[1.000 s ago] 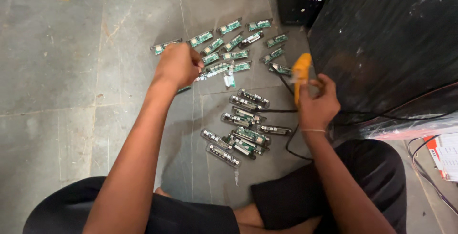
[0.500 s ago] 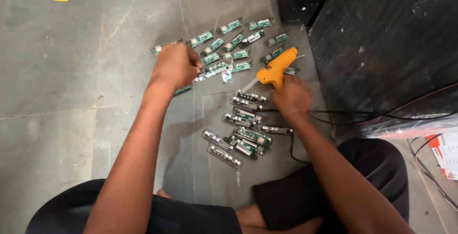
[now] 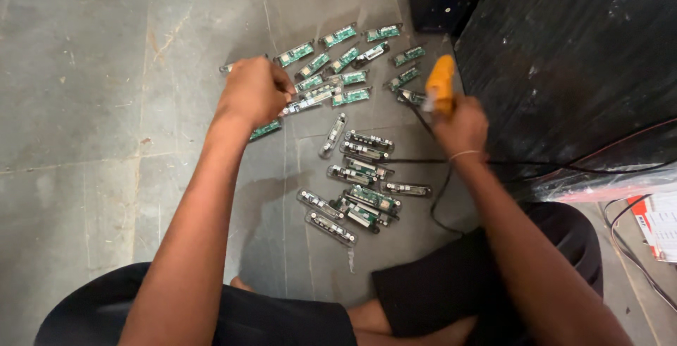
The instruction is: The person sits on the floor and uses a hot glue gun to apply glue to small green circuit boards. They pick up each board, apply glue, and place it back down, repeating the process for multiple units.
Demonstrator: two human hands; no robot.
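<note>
Looking down from the head camera, I see both arms stretched forward over the grey tiled floor point(image 3: 106, 141). The left hand point(image 3: 255, 92) is curled, knuckles up, its fingers closed on a small green circuit board point(image 3: 305, 103) at the edge of the far group of boards point(image 3: 345, 60); how firm the grip is I cannot tell. One more board point(image 3: 266, 129) lies just beside the wrist. The right hand point(image 3: 462, 126) is raised a little above the floor, its fingers wrapped tight around the handle of an orange corded tool point(image 3: 440, 85), which points away from me. A black cable point(image 3: 441, 191) runs from under this hand in a loop across the floor. Between the arms lies a nearer group of boards point(image 3: 356, 194), several with their dark side up. A black textured panel point(image 3: 578, 57) stands at the right. At the right edge lies a flat red and white package point(image 3: 656, 222), partly cut off.
</note>
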